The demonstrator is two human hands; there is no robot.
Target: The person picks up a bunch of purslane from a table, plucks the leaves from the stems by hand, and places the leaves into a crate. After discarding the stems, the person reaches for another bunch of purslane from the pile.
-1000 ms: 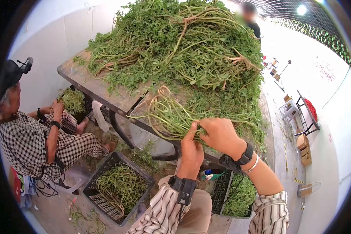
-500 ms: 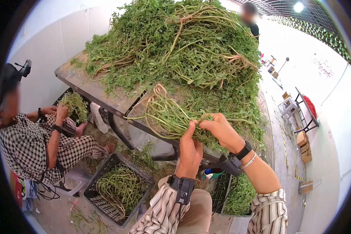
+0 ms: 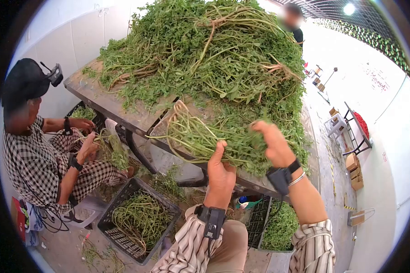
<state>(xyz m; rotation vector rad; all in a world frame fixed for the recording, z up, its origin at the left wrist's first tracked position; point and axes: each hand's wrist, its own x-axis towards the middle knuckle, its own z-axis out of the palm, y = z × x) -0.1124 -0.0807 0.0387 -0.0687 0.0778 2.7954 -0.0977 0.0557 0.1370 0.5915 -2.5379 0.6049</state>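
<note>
At the front edge of the table, my left hand [image 3: 222, 175] is closed round a bunch of long green stems [image 3: 193, 136], its thumb pressed on top. The pale pinkish root ends of the bunch point away to the upper left. Just to the right, my right hand [image 3: 273, 143] has its fingers closed on a leafy sprig [image 3: 258, 139], which is smeared by motion. Behind both hands rises a large heap of leafy greens [image 3: 205, 63] covering most of the table.
Below on the left stands a black crate [image 3: 118, 236] with stems in it. Another crate [image 3: 255, 223], holding short leafy greens [image 3: 280, 230], is under the table's right side. A co-worker [image 3: 36, 145] sits at left, handling greens. A second person [image 3: 296, 27] is behind the heap.
My right hand has moved right and slightly up, away from my left hand, with a leafy sprig in it. My left hand stays on the bunch. The seated co-worker's head and hands have shifted.
</note>
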